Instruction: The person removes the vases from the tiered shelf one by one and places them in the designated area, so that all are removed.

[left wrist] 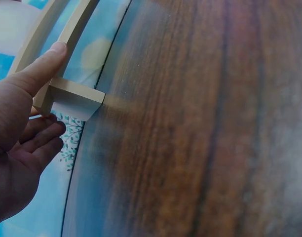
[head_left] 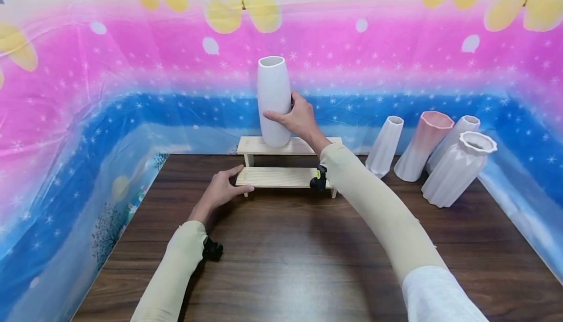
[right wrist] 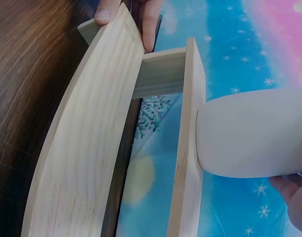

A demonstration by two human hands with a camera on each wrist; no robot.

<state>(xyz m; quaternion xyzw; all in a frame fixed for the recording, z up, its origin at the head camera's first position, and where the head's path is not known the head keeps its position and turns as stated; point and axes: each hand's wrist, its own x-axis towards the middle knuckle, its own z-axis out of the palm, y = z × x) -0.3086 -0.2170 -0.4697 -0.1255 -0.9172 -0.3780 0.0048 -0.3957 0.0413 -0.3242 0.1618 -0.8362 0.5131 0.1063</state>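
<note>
A tall white vase (head_left: 273, 97) stands upright on the upper step of a two-step wooden stand (head_left: 277, 177) at the back of the table. My right hand (head_left: 300, 118) grips the vase from its right side, thumb across the front. In the right wrist view the base of the vase (right wrist: 249, 133) meets the upper board (right wrist: 190, 148). My left hand (head_left: 222, 188) pinches the left end of the lower step, with the thumb at its front edge. From the left wrist, the thumb (left wrist: 45, 66) lies on the board and the other fingers are behind its end.
Right of the stand are a slim white vase (head_left: 385, 146), a pink-and-white vase (head_left: 423, 146), a white vase partly hidden behind (head_left: 467, 125) and a ribbed white vase with a flared rim (head_left: 457, 170). Patterned cloth (head_left: 198, 102) hangs behind the dark wooden table (head_left: 281, 263).
</note>
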